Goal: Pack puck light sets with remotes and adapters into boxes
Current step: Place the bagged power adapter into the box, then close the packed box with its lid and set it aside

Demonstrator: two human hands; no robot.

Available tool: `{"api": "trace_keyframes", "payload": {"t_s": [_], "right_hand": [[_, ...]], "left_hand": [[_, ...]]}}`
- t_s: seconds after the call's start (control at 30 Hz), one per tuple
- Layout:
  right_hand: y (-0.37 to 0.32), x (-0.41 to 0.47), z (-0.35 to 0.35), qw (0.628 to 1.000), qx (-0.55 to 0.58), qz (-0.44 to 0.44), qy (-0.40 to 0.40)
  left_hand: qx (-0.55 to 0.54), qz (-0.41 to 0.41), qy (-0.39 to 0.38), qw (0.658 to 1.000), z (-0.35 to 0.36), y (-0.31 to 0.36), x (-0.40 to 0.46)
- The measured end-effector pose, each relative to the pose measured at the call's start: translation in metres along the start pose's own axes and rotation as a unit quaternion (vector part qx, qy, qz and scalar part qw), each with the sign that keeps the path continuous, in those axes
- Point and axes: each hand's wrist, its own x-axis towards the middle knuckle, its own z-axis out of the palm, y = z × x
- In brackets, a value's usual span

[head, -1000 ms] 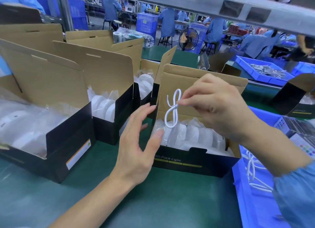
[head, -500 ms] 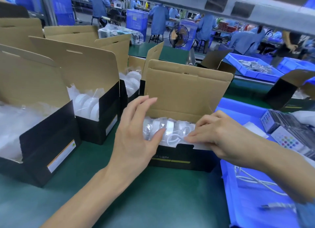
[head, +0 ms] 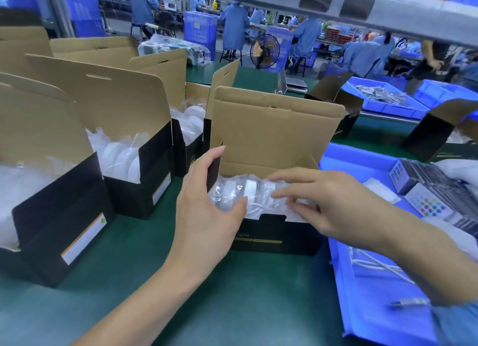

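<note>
Open box of bagged puck lights, both hands at its mouth, green desk.

Nearest, the left hand (head: 207, 211) stood spread, thumb on the bagged puck lights (head: 240, 190), fingers up along the box's left end. The right hand (head: 328, 206) lay flat with loose fingers, pressing the bags and a white cord (head: 254, 206) down into the black box (head: 271, 237), lid flap upright. Just right, a blue tray (head: 375, 294) held more cords and a stack of remotes (head: 429, 203). Left and behind stood further open boxes (head: 139, 188) of lights. Risk, as judged: slippery bags could spring back and lift the cord over the front wall, fouling closure; no remote was visible inside, so one might be missed.
</note>
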Motion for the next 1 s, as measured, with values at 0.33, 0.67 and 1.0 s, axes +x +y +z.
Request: {"api": "trace_keyframes", "payload": {"t_s": [0.33, 0.67, 1.0], "right_hand": [[0.008, -0.024, 0.019, 0.966, 0.027, 0.108, 0.234], [0.010, -0.038, 0.039, 0.973, 0.088, 0.189, 0.097], [0.018, -0.011, 0.036, 0.941, 0.157, 0.247, 0.172]], "left_hand": [[0.216, 0.099, -0.121, 0.964, -0.019, -0.002, 0.001], [0.198, 0.048, -0.149, 0.967, -0.010, 0.016, 0.015], [0.179, 0.001, -0.196, 0.964, -0.014, 0.016, 0.039]]}}
